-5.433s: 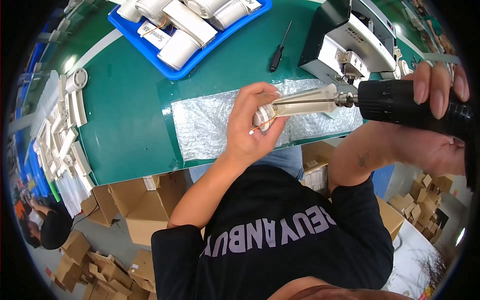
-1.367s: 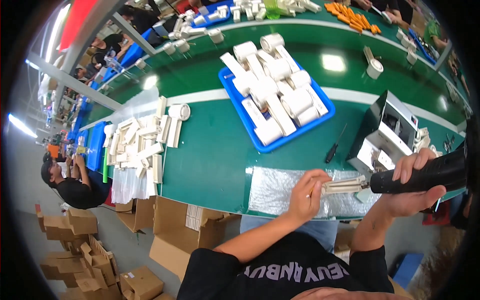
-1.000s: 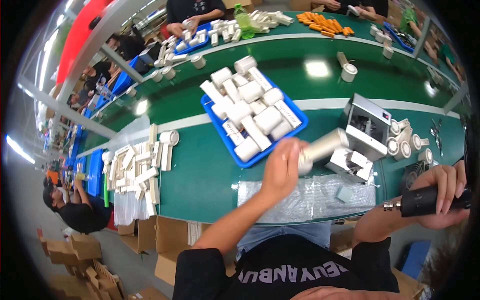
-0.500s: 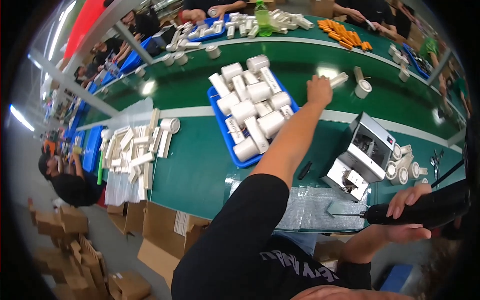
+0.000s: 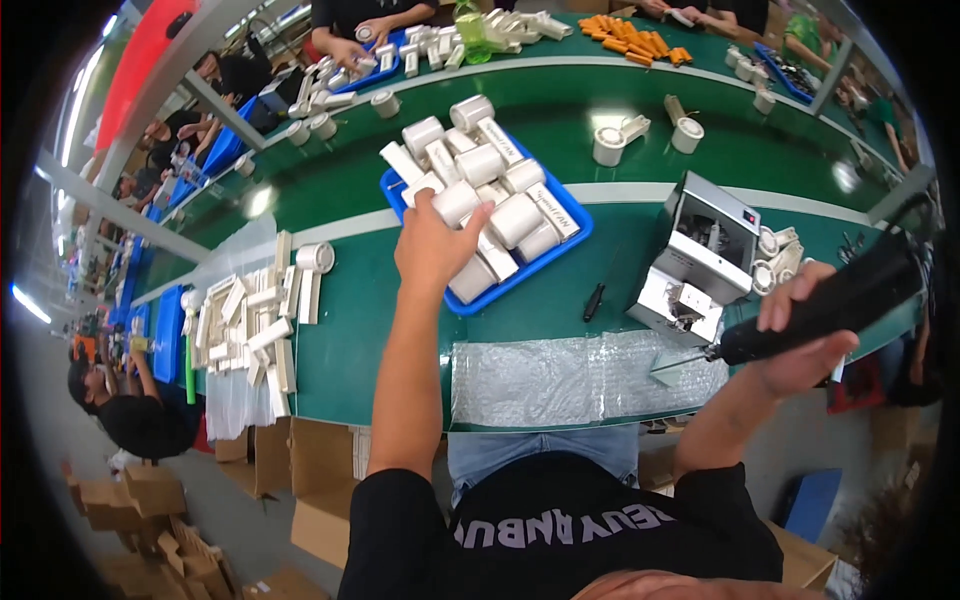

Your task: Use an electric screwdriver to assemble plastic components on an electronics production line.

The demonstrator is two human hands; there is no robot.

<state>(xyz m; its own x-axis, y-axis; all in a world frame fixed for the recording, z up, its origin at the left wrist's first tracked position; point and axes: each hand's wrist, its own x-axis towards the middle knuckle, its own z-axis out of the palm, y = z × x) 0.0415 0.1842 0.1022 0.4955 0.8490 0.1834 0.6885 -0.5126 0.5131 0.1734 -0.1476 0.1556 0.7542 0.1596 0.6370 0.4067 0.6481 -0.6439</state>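
Workbench [image 5: 345, 365] in green, flat and glossy, spreads under the blue tray [image 5: 540, 265] and on every side of it, with a darker green strip [image 5: 560, 120] beyond. Right of the tray stands a black-and-silver bench machine [image 5: 697, 272]; on its near side lies a clear plastic sheet [image 5: 525, 385], bubble wrap by its look, and to its left, across a stretch of bench, a heap of white plastic casing parts [image 5: 268, 333]. Right of the tray, nearer the body, a black electric screwdriver [image 5: 815, 320] sits wrapped in the fingers of the right hand [image 5: 803, 368], thumb stretched along below, well apart from the tray. Far closer is the left hand [image 5: 432, 245], above the tray's near left edge. Just ahead of its palm, inside the tray among its like, lies a white fan unit [image 5: 457, 203], the round head showing; hand and neighbours hide the rest, so its long axis cannot be told. Left thumb and fingers stand apart, astride that head, thumb on the right; whether they press on it cannot be told. Off the tray's near right side rests a small black screwdriver [image 5: 594, 303].
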